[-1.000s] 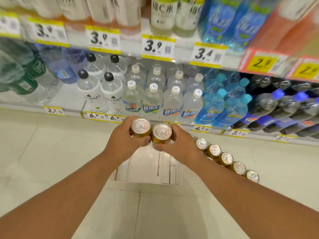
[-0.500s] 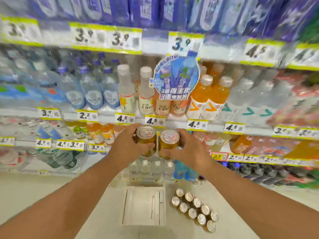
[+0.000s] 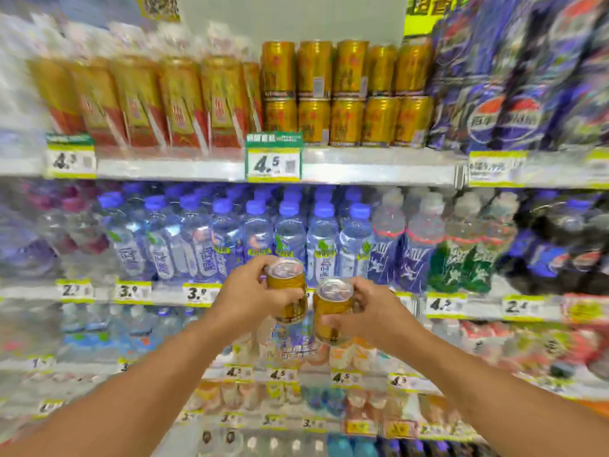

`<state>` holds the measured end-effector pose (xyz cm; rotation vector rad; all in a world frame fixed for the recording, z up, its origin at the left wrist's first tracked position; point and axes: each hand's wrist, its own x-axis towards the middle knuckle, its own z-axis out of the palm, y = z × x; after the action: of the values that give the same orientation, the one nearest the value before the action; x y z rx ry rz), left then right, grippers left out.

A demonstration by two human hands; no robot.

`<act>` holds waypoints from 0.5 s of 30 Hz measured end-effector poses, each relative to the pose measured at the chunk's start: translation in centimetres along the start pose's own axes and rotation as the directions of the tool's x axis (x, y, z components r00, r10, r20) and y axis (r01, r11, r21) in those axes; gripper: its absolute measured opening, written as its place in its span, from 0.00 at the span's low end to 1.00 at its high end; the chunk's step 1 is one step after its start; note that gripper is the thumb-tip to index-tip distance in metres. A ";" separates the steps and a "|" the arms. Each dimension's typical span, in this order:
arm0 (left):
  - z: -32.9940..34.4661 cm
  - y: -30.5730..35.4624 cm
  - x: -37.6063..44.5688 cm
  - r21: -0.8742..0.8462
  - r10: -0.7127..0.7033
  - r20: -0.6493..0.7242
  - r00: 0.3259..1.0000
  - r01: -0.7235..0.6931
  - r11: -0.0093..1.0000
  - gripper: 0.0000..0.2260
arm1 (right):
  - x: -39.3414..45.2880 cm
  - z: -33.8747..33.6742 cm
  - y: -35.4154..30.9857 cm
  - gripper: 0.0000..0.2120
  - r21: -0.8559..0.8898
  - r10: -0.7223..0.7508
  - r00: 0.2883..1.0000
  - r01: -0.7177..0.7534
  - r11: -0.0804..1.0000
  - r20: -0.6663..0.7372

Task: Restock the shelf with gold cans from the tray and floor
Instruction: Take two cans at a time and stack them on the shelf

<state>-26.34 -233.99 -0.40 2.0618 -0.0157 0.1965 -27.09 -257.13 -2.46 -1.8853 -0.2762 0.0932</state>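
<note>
My left hand (image 3: pixel 245 300) grips one gold can (image 3: pixel 287 285) upright, its silver lid showing. My right hand (image 3: pixel 369 313) grips a second gold can (image 3: pixel 331 311) right beside it, slightly lower. Both cans are held at mid height in front of the water bottle shelf. Above them, on the top shelf (image 3: pixel 362 164), stands a double-stacked row of the same gold cans (image 3: pixel 346 94) behind a 4.5 price tag (image 3: pixel 273 161). The tray and the floor are out of view.
Tall gold and red packs (image 3: pixel 148 100) fill the top shelf left of the cans, blue cola packs (image 3: pixel 514 77) the right. Blue-capped water bottles (image 3: pixel 263 239) crowd the shelf below. Lower shelves hold more drinks. The picture is blurred by motion.
My view has swung up from the floor to the top shelf. Both hands have risen with their cans; the tray and floor cans have dropped out of view.
</note>
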 end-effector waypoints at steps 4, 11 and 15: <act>-1.3 6.0 0.8 0.033 0.047 -0.047 0.998 -0.045 0.998 0.19 | 1.0 -3.5 -5.1 0.22 0.020 -0.059 0.998 0.059 0.998 0.008; -5.0 15.8 2.1 0.061 0.112 -0.080 0.991 -0.107 0.992 0.22 | 1.9 -9.2 -15.0 0.26 -0.100 -0.160 0.987 0.161 0.982 0.014; -6.9 19.9 4.0 0.078 0.165 -0.074 0.984 -0.159 0.984 0.22 | 3.8 -11.1 -18.8 0.24 -0.099 -0.202 0.979 0.199 0.975 -0.015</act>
<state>-25.17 -237.22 20.73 2.1235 -0.1289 0.3852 -23.88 -260.76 19.17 -1.9423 -0.4595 -0.0819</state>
